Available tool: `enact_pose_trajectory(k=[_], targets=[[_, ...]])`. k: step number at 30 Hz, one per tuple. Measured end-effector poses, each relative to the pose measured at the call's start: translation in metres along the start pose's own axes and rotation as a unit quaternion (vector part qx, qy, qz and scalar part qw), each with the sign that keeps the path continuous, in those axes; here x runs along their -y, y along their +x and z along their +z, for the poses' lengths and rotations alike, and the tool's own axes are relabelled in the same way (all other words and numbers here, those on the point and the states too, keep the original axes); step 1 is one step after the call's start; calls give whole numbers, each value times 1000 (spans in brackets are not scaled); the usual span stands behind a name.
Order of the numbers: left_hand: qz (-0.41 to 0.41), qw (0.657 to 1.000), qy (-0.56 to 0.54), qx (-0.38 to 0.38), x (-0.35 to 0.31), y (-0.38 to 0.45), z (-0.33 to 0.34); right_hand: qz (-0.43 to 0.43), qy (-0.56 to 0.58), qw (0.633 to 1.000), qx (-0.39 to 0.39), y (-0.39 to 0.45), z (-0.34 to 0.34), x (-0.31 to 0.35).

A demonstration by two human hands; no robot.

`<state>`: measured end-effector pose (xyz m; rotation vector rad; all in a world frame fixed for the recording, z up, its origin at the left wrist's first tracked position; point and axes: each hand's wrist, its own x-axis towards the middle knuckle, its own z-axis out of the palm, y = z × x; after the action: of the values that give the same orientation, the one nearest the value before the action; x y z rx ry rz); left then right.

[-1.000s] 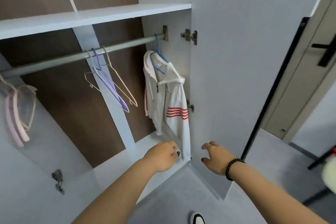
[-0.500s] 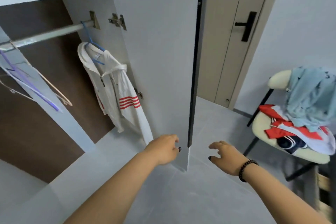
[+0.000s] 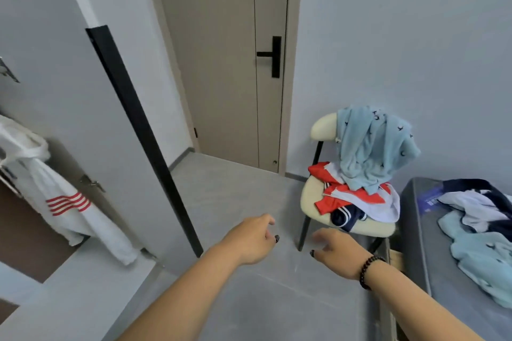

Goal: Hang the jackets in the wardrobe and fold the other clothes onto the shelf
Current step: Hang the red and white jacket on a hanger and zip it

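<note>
at far left, white jacket (image 3: 59, 196) with red stripes, hanging inside the wardrobe beside the open wardrobe door (image 3: 91, 108). near centre, left hand (image 3: 250, 241) held out over the floor (image 3: 263, 307), fingers loosely curled, gripping nothing. just right of it, right hand (image 3: 336, 253), beaded bracelet (image 3: 370, 271) at the wrist, fingers spread and relaxed, also holding nothing, close in front of the chair (image 3: 324, 196). on the chair, light blue garment (image 3: 371, 147) draped over the backrest, above a red and white garment (image 3: 352, 196) on the seat. at far right, more clothes (image 3: 482, 232) heaped on a grey bed (image 3: 443, 279).
</note>
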<state>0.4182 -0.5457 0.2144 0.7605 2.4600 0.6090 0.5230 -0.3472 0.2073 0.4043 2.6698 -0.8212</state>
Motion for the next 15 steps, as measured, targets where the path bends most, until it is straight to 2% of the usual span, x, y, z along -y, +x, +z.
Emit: enact_pose_trajectory(k=[8, 15], targets=[[51, 998, -18, 36, -81, 80, 34, 48, 53, 997, -30, 12, -45, -88], [66, 993, -5, 93, -102, 155, 53, 81, 80, 993, -21, 51, -63, -132]])
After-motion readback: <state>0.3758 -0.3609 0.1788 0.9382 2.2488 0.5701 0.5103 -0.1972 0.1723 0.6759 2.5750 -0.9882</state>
